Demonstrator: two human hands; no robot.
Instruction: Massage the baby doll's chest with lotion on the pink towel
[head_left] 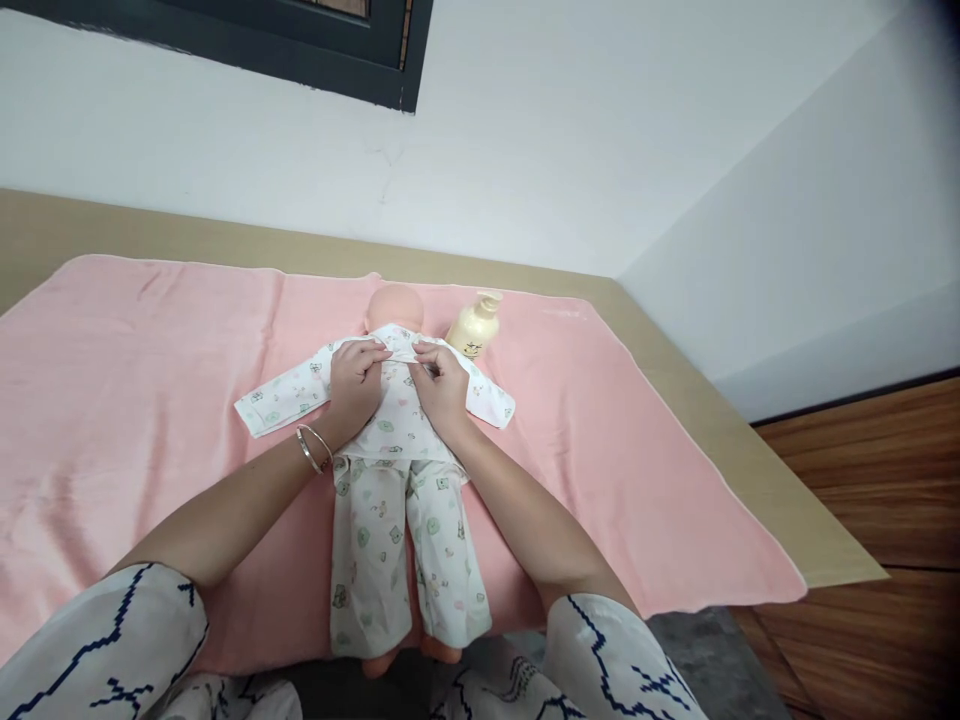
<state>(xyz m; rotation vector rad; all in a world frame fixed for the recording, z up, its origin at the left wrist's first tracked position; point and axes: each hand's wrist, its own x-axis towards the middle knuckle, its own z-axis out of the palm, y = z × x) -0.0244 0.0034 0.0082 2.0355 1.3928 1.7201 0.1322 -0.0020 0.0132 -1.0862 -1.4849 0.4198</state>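
Note:
A baby doll (394,305) lies on its back on a pink blanket (135,380), head away from me. It wears a white printed shirt (397,420) and matching trousers (401,545). My left hand (354,380), with bangles at the wrist, pinches the shirt's left front edge at the doll's chest. My right hand (442,385) pinches the shirt's right front edge. Both sets of fingertips meet near the collar, just below the doll's chin.
A cream pump bottle (474,325) stands on the blanket beside the doll's head, to the right. The blanket covers a tan table (780,500) set into a white wall corner. A wooden panel (885,520) is at the right.

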